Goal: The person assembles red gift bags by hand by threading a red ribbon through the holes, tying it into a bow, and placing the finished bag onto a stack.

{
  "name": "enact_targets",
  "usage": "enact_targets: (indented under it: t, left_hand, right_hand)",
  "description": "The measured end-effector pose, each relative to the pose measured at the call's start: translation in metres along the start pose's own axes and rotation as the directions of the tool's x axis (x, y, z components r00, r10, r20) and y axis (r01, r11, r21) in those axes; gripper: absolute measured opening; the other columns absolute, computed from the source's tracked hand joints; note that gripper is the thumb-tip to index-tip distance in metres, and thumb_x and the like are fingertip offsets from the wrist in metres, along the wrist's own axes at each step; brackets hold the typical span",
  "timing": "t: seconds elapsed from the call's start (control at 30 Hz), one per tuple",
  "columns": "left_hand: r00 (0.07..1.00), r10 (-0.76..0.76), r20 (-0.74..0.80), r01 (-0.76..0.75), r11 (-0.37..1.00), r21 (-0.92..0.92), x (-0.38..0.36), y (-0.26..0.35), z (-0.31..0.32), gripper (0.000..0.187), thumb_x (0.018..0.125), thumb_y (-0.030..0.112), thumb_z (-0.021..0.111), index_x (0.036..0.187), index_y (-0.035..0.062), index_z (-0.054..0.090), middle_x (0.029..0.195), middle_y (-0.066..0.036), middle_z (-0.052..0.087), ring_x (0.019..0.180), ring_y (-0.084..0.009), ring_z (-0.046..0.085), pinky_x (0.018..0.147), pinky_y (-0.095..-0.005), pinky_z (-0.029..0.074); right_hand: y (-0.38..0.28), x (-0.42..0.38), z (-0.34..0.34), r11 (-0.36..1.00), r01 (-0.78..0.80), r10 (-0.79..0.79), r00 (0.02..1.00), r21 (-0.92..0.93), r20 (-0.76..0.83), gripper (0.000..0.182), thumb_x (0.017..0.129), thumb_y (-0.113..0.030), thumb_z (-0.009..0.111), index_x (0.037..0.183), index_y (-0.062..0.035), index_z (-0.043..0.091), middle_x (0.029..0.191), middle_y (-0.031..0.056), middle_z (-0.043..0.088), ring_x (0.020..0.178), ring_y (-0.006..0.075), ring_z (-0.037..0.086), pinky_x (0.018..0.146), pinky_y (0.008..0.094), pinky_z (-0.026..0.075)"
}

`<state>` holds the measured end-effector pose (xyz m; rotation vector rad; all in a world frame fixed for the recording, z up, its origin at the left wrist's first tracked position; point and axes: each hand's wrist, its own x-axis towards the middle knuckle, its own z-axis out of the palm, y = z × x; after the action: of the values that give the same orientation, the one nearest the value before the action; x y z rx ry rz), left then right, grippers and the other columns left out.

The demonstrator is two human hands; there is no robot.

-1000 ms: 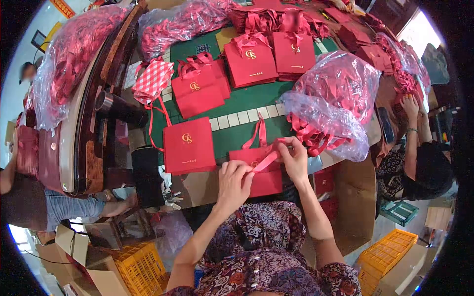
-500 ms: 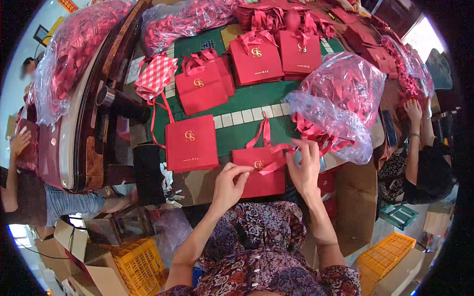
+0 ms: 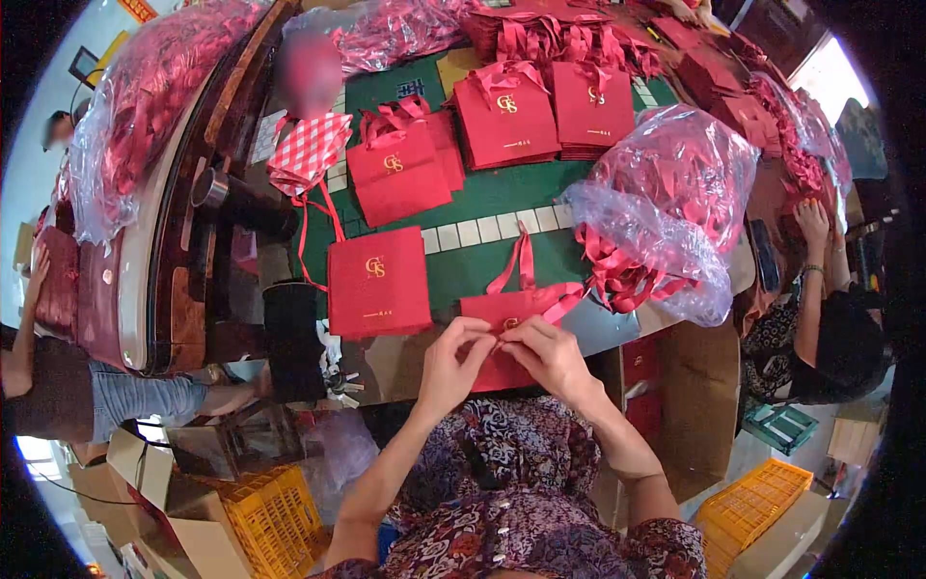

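A red paper bag (image 3: 487, 307) with gold lettering lies at the table's near edge, a red ribbon loop (image 3: 524, 262) rising from its top. Over this bag, my left hand (image 3: 455, 362) and my right hand (image 3: 547, 359) meet with fingertips pinched close together, seemingly on a red ribbon. The pinched part of the ribbon is mostly hidden by the fingers. Another ribbon length (image 3: 559, 301) trails to the right above my right hand. To the left lies a stack of red bags (image 3: 378, 282).
More red bags (image 3: 506, 116) stand beyond a row of white tiles (image 3: 482, 229). A plastic sack of ribbons (image 3: 675, 183) lies right, a dark tumbler (image 3: 241, 205) left. Co-workers' hands (image 3: 812, 224) show at the right and far left. Yellow crates (image 3: 757, 507) are below.
My right hand has moved left and down from the ribbon's right side to meet my left hand. The view has shifted slightly.
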<state>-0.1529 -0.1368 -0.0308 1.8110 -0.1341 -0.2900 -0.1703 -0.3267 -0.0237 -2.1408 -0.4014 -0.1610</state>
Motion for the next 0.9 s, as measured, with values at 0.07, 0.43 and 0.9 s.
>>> enact_targets:
  t: [0.07, 0.43, 0.9]
  left_hand:
    - [0.991, 0.118, -0.057, -0.099, 0.957, 0.273, -0.001, 0.001, -0.001, 0.022, 0.094, 0.009, 0.063, 0.115, 0.0023, 0.063, 0.108, -0.015, 0.064, 0.097, -0.0312, 0.063, 0.086, -0.0391, 0.051]
    - [0.933, 0.36, 0.018, -0.278, 0.688, 0.671, 0.025, -0.002, 0.009, 0.049, 0.077, 0.006, 0.073, 0.124, 0.0007, 0.058, 0.116, -0.017, 0.056, 0.104, -0.0363, 0.053, 0.089, -0.0442, 0.049]
    - [0.942, 0.33, 0.061, -0.304, 0.765, 0.568, 0.027, 0.012, 0.005, 0.01, 0.087, 0.005, 0.063, 0.096, 0.0051, 0.061, 0.089, -0.011, 0.063, 0.087, -0.0329, 0.055, 0.078, -0.0424, 0.046]
  right_hand:
    - [0.001, 0.001, -0.001, 1.0, -0.021, 0.021, 1.0, -0.018, -0.017, 0.015, 0.086, -0.007, 0.072, 0.101, -0.005, 0.068, 0.089, 0.0122, 0.065, 0.08, 0.0337, 0.067, 0.068, 0.0402, 0.056]
    - [0.004, 0.007, 0.011, 0.974, -0.211, 0.192, 0.964, -0.086, -0.182, 0.011, 0.087, -0.014, 0.072, 0.092, -0.0058, 0.067, 0.085, 0.0129, 0.065, 0.072, 0.0333, 0.067, 0.063, 0.0406, 0.054]
    - [-0.003, 0.014, 0.017, 0.918, -0.395, 0.388, 0.914, -0.042, -0.117, 0.018, 0.077, -0.019, 0.073, 0.074, -0.0029, 0.065, 0.069, 0.0161, 0.066, 0.063, 0.0337, 0.067, 0.06, 0.0426, 0.054]
